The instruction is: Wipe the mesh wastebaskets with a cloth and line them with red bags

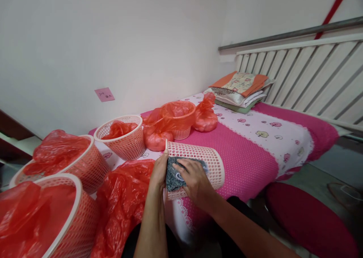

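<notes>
A pink-white perforated plastic basket (204, 158) lies on its side on the pink bed cover (244, 156). My left hand (159, 171) grips the basket's rim at its open end. My right hand (194, 178) presses a grey cloth (171, 176) against the basket's side wall, fingers curled over the cloth. A crumpled red plastic bag (121, 205) lies just left of my left forearm.
Several more baskets lined with red bags stand left and behind: (42, 216), (73, 159), (124, 135), (178, 118). Tied red bags (205, 118) sit nearby. Folded bedding (241, 90) lies by the slatted headboard (306, 76). A dark red cushion (309, 220) is at lower right.
</notes>
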Demonstrator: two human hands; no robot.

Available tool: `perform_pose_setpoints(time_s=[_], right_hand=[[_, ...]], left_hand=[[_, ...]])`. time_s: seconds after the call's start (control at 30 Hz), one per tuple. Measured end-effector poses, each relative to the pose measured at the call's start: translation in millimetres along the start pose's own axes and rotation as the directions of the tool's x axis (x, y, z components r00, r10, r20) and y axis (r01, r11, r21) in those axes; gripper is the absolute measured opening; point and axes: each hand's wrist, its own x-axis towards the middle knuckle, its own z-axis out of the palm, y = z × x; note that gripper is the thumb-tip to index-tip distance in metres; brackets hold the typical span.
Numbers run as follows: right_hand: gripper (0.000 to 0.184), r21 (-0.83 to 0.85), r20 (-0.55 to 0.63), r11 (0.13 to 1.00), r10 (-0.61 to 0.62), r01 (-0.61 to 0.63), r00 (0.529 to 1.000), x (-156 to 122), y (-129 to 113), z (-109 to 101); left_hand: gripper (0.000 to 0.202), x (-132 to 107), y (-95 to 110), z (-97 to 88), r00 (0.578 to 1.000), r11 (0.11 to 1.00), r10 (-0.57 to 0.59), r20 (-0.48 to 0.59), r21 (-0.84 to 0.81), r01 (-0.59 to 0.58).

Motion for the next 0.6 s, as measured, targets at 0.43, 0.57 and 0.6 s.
perform_pose_setpoints(time_s=[0.43,0.57,0.6], right_hand=[[0.049,-0.018,-0.046,0.999,0.029,-0.03,0.999,-3.4,0.5,-1.1],[0.05,-0.028,-0.042,0.999,0.029,-0.03,0.999,-4.7,-3.2,0.3],[0.052,-0.03,-0.035,0.999,0.034,-0.035,0.999,-4.8,-4.1,0.4]], left_hand=[[0.058,0.8,-2.4,-1.9,0.999,0.995,-0.021,-0.035,0.098,0.024],[0.057,-1.3,-0.1,1.2,0.998,0.997,-0.022,-0.059,0.071,0.026],[0.055,-2.1,0.8,2.5,0.998,0.998,-0.02,-0.065,0.052,0.023]])
